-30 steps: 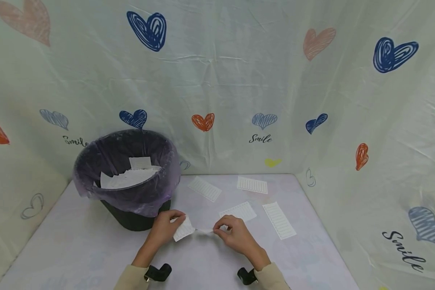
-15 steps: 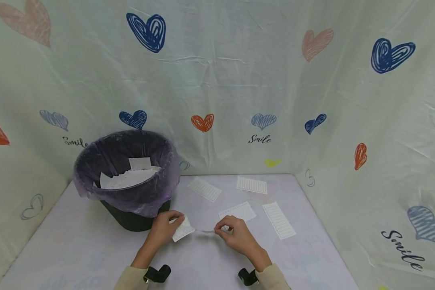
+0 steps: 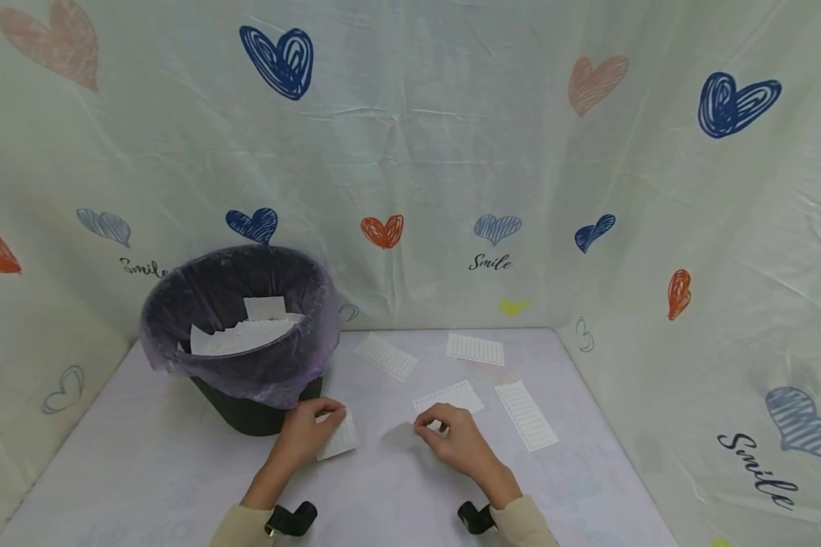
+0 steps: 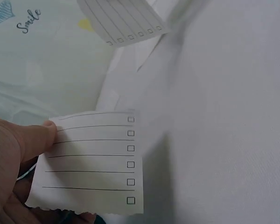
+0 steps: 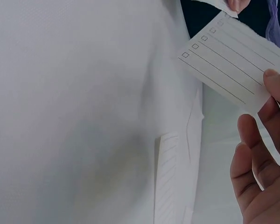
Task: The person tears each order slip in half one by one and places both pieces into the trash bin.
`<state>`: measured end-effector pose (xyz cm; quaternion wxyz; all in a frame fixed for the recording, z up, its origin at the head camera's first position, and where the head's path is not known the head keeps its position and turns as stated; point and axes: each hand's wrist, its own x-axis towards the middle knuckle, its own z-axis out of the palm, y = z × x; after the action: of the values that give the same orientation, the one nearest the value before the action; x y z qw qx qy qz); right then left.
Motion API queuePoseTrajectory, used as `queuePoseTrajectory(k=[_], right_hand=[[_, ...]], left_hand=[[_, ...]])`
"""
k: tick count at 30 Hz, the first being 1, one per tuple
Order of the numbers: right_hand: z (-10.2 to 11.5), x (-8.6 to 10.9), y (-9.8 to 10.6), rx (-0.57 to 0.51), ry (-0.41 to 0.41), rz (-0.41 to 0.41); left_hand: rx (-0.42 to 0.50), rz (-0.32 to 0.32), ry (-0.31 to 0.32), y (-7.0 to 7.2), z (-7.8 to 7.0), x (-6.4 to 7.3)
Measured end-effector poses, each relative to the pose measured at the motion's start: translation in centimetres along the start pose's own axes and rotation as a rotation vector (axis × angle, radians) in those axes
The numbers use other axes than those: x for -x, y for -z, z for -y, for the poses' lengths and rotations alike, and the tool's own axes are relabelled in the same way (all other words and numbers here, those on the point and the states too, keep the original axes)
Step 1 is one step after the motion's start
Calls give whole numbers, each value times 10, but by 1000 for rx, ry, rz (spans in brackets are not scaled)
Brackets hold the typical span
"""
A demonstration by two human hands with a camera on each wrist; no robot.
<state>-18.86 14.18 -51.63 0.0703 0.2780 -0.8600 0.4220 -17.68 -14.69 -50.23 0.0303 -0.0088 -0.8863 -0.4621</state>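
At the lower centre of the head view, a slip (image 4: 91,163) is pinched between thumb and fingers by the left hand (image 3: 308,429). To its right, a second slip (image 5: 233,60) is pinched at its edge by the right hand (image 3: 454,441). The hands are held apart, over a pale table (image 3: 383,505). Ruled lines, small boxes and one ragged edge can be seen on each slip in the wrist views.

At centre left of the head view, a dark bin (image 3: 246,414) is lined with a purple bag (image 3: 274,386); white paper (image 3: 246,339) is held inside. Four ruled sheets (image 3: 527,415) are spread on the table right of centre, one of them partly hidden by the right hand. Black mounts (image 3: 291,519) are worn at both wrists, beside beige sleeves (image 3: 242,526). The backdrop (image 3: 410,144) is printed with hearts and "Smile".
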Motion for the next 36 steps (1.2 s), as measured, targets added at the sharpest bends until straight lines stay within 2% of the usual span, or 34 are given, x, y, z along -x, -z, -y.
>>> queuePoseTrajectory(k=[11,15,22,27,30,36], right_hand=[[3,-11,14,34,6,15],[3,-15,18,53,10,16],[5,-22,26,80,52,-2],[10,-26,32,82,61,2],[13,-31,35,78,69,4],[19,-47,40,75,115,-22]], left_hand=[[-51,43,-123,4,-23,0],[-80,57,-138,11,-35,0],[-94,68,-199,26,-57,1],[-76,110,-243,32,-71,4],[-71,133,-289,37,-82,6],[-82,105,-342,54,-105,8]])
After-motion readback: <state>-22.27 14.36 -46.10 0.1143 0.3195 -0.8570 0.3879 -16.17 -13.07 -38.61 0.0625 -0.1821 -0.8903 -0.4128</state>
